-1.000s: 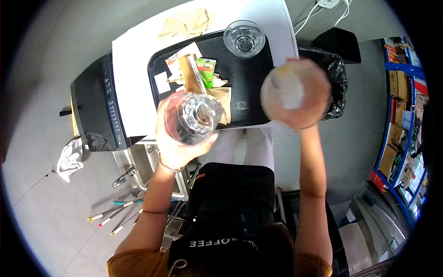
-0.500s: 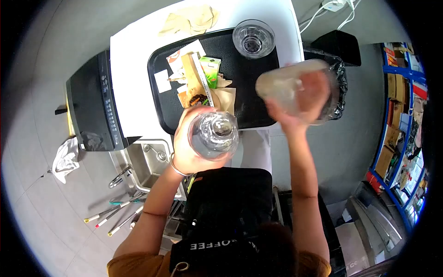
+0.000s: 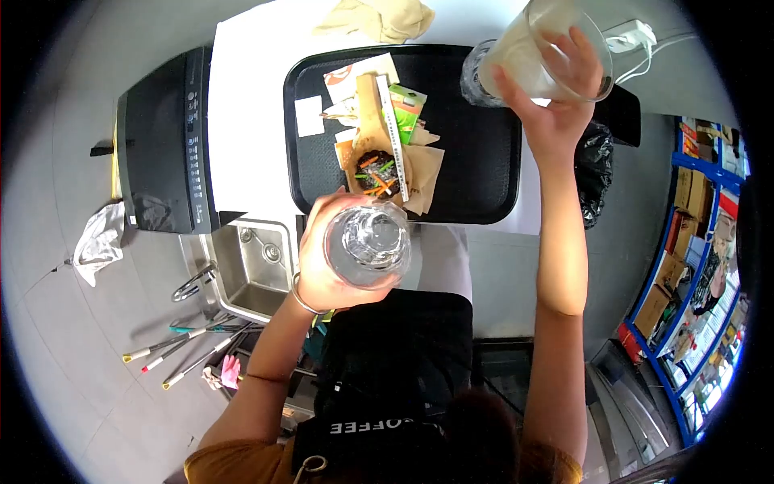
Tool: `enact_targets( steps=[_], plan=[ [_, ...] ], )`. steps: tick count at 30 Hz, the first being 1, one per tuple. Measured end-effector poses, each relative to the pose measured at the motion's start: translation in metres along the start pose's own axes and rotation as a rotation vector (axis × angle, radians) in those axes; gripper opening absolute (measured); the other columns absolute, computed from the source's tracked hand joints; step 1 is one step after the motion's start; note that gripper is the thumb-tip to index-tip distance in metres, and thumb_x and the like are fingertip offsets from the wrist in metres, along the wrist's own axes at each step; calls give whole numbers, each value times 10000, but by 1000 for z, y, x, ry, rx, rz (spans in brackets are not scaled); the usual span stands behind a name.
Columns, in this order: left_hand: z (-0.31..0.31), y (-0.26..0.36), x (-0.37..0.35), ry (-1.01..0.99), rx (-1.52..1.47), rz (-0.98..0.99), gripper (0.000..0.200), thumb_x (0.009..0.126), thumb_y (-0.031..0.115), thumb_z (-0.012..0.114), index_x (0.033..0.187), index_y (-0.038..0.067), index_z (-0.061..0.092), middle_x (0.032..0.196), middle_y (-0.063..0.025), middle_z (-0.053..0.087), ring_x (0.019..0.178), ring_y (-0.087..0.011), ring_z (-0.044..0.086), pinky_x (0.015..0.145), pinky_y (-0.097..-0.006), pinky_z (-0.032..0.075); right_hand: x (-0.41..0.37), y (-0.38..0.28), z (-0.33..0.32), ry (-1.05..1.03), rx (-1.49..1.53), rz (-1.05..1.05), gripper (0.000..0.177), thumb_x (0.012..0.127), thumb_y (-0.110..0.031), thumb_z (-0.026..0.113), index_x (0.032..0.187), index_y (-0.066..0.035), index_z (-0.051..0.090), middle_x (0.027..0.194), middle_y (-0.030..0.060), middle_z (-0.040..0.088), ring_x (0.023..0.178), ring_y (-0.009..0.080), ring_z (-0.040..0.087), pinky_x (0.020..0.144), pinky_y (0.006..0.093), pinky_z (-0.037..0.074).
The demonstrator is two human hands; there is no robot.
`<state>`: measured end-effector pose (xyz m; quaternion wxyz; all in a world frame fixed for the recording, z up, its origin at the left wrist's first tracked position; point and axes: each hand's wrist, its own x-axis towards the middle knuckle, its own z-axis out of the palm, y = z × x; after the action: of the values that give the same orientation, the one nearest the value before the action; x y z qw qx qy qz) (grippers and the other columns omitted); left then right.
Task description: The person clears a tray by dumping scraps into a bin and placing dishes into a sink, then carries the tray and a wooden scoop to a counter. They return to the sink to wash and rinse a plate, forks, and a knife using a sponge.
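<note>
My left hand (image 3: 316,270) is closed around a clear drinking glass (image 3: 367,250), held in front of the tray's near edge. High at the right, my right hand (image 3: 560,125) grips a larger clear glass (image 3: 518,63), tilted on its side with a whitish bottom. Partly hidden behind it, another clear glass (image 3: 474,81) stands by the tray's far right corner. On the black tray (image 3: 476,169) lie a wooden spoon-shaped board (image 3: 371,121), a dark round food item with orange and green strips (image 3: 377,173), a green packet (image 3: 407,109) and crumpled paper (image 3: 427,165).
A beige cloth (image 3: 379,20) lies at the counter's back. At the left are a black appliance (image 3: 157,153) and a steel sink (image 3: 258,262) with a tap. A bin with a black bag (image 3: 595,173), a power strip (image 3: 633,36) and blue shelves (image 3: 701,258) are at the right.
My right hand has moved up and away with its glass, which now overlaps the glass on the tray. My left hand keeps its glass in nearly the same place. The view has shifted slightly.
</note>
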<state>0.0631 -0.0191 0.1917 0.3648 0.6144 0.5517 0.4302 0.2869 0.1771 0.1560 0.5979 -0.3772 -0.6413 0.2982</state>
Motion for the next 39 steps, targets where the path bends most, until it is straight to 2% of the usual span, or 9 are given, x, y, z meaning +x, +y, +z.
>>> enact_targets(
  steps=[10, 13, 16, 19, 26, 33, 36, 37, 39],
  plan=[
    [-7, -10, -11, 33, 6, -40, 762, 497, 163, 851, 1162, -4, 518, 1050, -113, 618, 992, -262, 576, 964, -419, 396, -6, 26, 4, -10, -47, -7, 887, 577, -110, 890, 1300, -21, 385, 1198, 109, 528, 1071, 225, 573, 862, 356, 514],
    [-10, -12, -10, 21, 0, -43, 764, 493, 163, 853, 1161, -2, 519, 1050, -115, 611, 985, -264, 577, 967, -420, 396, -14, 21, 9, -6, 77, 82, 995, 560, -177, 910, 1349, -18, 325, 1193, 116, 526, 1065, 231, 566, 858, 363, 507],
    [-13, -15, -12, 32, -3, -59, 761, 492, 164, 853, 1157, 0, 523, 1060, -116, 605, 981, -265, 576, 969, -420, 396, -19, 36, 1, -98, -347, -84, 1141, 527, -239, 927, 1401, -24, 225, 1216, 143, 500, 1059, 249, 553, 877, 378, 488],
    [-14, -16, -14, 60, -28, -67, 750, 492, 170, 856, 1148, 3, 531, 1076, -114, 599, 992, -266, 569, 974, -423, 394, -36, 58, 11, -2, -167, 56, 1206, 511, -251, 934, 1418, -32, 170, 1279, 160, 433, 1099, 263, 516, 910, 383, 465],
    [-23, -24, -19, 51, 27, -119, 788, 482, 170, 859, 1169, 9, 508, 1103, -119, 587, 1013, -271, 558, 987, -431, 382, -49, 71, 40, 239, 112, 185, 1145, 532, -232, 921, 1408, -37, 212, 1311, 178, 361, 1171, 276, 437, 945, 394, 435],
    [-25, -31, -20, 61, 53, -119, 815, 472, 180, 863, 1180, 17, 496, 1113, -116, 583, 1039, -272, 542, 998, -429, 363, -37, 84, 56, 383, -30, -121, 938, 640, -179, 814, 1366, 48, 263, 1152, 166, 503, 1043, 258, 535, 890, 363, 466],
    [-27, -32, -20, 67, 45, -138, 817, 476, 161, 864, 1186, 14, 488, 1125, -124, 564, 1052, -268, 529, 969, -403, 392, -32, 81, 58, 359, 46, -109, 890, 679, -214, 808, 1376, -26, 288, 1170, 164, 487, 1026, 261, 552, 847, 350, 503],
    [-26, -32, -20, 76, 25, -147, 817, 478, 155, 863, 1188, 12, 485, 1127, -126, 558, 1054, -267, 527, 960, -396, 400, -31, 82, 57, 377, 22, -118, 899, 674, -219, 795, 1359, 38, 273, 1220, 182, 460, 1042, 255, 538, 889, 362, 481],
    [-27, -32, -19, 67, 19, -162, 819, 483, 139, 864, 1193, 8, 477, 1132, -132, 538, 1058, -263, 523, 929, -374, 425, -31, 92, 53, 431, -9, -150, 883, 690, -260, 785, 1350, 38, 280, 1258, 182, 426, 1044, 266, 539, 885, 370, 490]
  ],
)
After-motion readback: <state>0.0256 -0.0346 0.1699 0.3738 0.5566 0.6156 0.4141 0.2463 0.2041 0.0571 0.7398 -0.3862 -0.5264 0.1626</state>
